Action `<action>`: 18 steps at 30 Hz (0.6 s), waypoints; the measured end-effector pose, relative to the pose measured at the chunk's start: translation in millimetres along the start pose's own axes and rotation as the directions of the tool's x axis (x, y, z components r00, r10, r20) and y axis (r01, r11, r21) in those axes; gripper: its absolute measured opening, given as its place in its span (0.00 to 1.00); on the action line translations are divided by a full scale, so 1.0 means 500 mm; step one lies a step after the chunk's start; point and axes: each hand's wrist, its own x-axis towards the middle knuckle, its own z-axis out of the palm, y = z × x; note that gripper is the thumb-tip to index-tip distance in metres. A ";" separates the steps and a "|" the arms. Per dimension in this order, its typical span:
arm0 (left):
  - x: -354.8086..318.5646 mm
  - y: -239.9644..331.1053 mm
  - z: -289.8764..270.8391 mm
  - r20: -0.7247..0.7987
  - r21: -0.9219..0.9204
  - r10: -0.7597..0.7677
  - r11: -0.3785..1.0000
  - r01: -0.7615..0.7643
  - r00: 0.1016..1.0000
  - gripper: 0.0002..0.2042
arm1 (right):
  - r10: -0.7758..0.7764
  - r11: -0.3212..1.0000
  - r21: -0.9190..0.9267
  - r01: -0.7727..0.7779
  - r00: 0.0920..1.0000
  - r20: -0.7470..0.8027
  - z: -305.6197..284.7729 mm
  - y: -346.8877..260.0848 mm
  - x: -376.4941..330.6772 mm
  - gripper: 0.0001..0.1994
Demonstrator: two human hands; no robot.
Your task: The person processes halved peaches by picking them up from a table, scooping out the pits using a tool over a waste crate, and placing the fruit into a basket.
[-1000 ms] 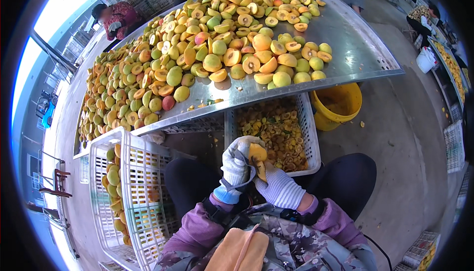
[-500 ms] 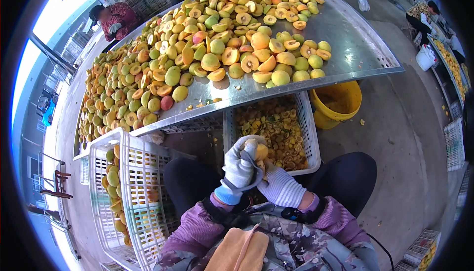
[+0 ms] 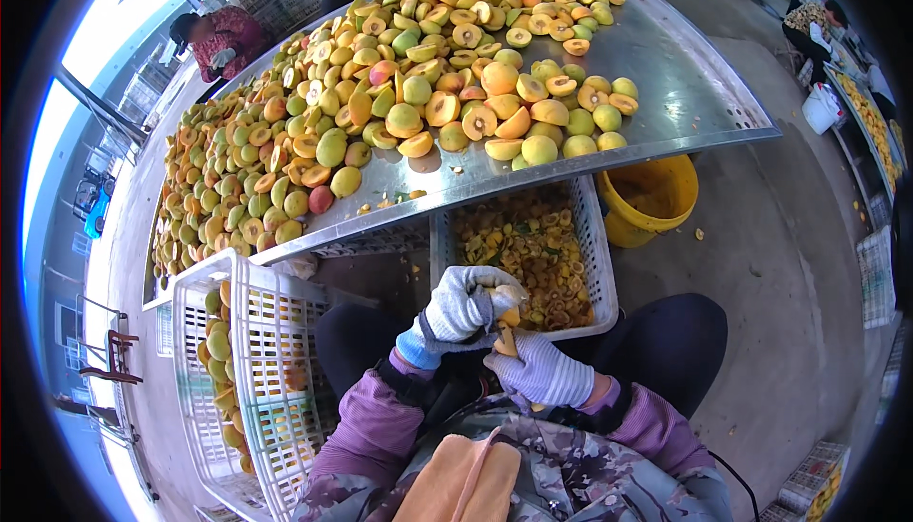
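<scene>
My left hand [image 3: 460, 307], in a grey-white glove with a blue cuff, is closed around a yellow peach piece [image 3: 512, 316], mostly hidden by the fingers. Just below and to the right, my right hand [image 3: 544, 372], in a striped white glove, is closed on a small tan-orange piece [image 3: 507, 341]; its kind is unclear. The two hands are close together above my lap. Beyond them, a white crate [image 3: 603, 265] of pits and fruit scraps [image 3: 528, 246] stands under the edge of the metal table [image 3: 666, 75]. Halved and whole-looking peaches [image 3: 399, 94] are heaped on the table.
To my left stands a white plastic basket [image 3: 242, 280] with peaches inside. A yellow bucket [image 3: 623, 227] sits under the table's right corner. One person [image 3: 228, 42] works at the table's far left; others [image 3: 818, 32] sit at another table on the right.
My hands have drawn slightly apart, the right one moving lower and the left a little leftward. The person at the far edge has shifted, and a whitish cloth shows at the table's far end.
</scene>
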 end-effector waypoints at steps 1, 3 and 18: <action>0.005 0.016 0.009 -0.014 0.133 -0.031 0.991 0.032 0.999 0.14 | -0.003 1.000 0.002 0.003 1.000 -0.012 0.002 0.025 0.014 0.07; 0.008 0.037 0.018 -0.050 0.302 -0.070 0.950 0.082 0.996 0.12 | -0.624 0.714 -0.523 0.466 0.761 -0.175 0.003 0.060 0.042 0.06; 0.014 0.057 0.033 -0.110 0.339 -0.206 0.912 0.232 0.972 0.15 | -0.342 0.927 -0.203 0.316 0.934 -0.103 -0.007 0.036 0.009 0.08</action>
